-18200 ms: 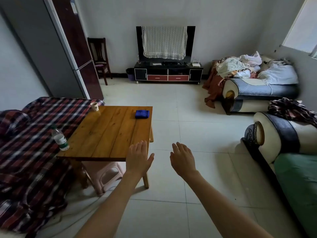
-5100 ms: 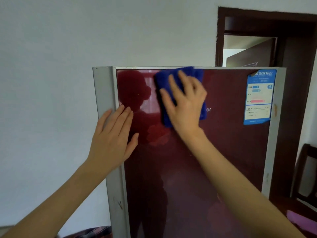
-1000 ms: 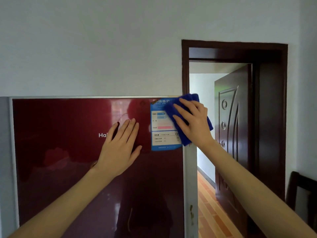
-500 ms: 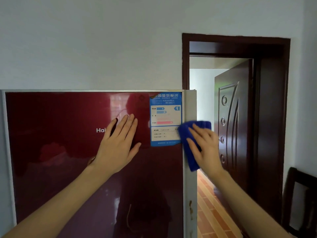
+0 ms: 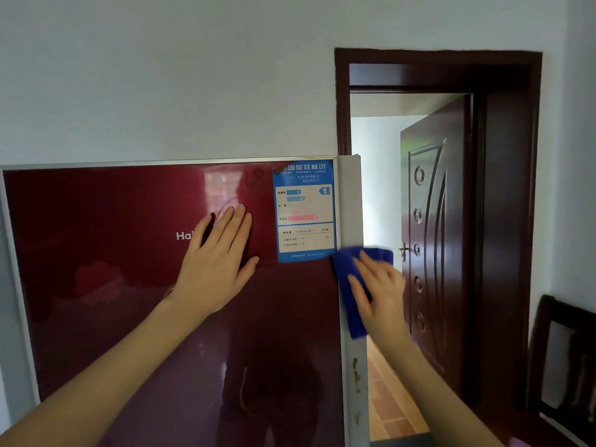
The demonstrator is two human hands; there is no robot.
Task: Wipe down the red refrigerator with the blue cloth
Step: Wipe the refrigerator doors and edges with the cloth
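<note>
Head camera view, looking straight at the upper part of the red refrigerator (image 5: 129, 301), which fills the lower left of the picture. Its glossy front reflects the room and the person's outline.

I see the left hand (image 5: 216, 269) spread flat on the red door, fingers straight and close together, palm pressing the surface beside the brand lettering. It holds nothing and seems to be bracing.

The right hand (image 5: 380, 295) lies flat over the blue cloth (image 5: 344, 275), fingers fairly straight, pressing it against the silver edge strip (image 5: 350, 204) at the refrigerator's right corner. The cloth wraps round that corner, just below and beside the blue and white energy label (image 5: 304, 211) stuck at the top right of the door.

Behind the refrigerator's right side is a dark wooden door (image 5: 435, 253) standing open onto a tiled floor. A dark chair (image 5: 561, 366) sits at the far right.

My judgement of progress: wiping is under way, with the cloth working the upper right edge. No streaks or damp patches show, so I cannot tell which areas are already clean. The strip below the cloth carries brown marks (image 5: 354, 379), which suggests that stretch is not yet done. The lower door and the far sides are out of view, so I would count them as still to do.
</note>
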